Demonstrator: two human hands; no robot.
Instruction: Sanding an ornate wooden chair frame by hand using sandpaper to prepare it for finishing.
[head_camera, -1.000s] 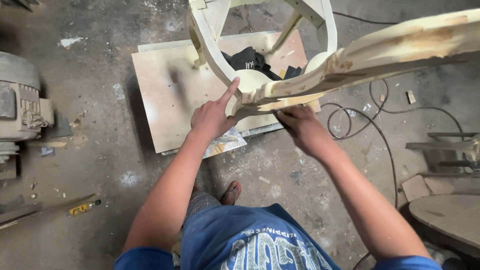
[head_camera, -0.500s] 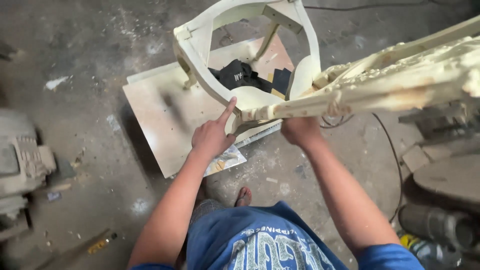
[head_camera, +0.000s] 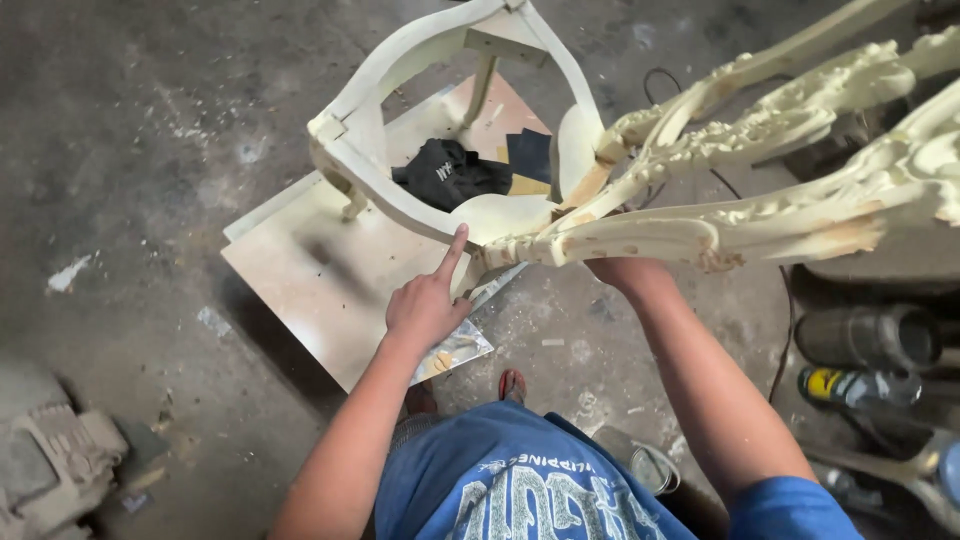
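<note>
1 chair frame (head_camera: 560, 215) – 2 hands (head_camera: 425, 305)

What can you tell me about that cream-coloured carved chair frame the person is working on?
The chair frame is unupholstered, pale cream wood with bare brown patches. It is tipped over: the open curved seat ring rests on a flat board on the floor, and the ornately carved back reaches toward the right. The left hand touches the seat rail with an extended forefinger. The right hand is mostly hidden beneath the carved rail. A black cloth shows through the ring.
</note>
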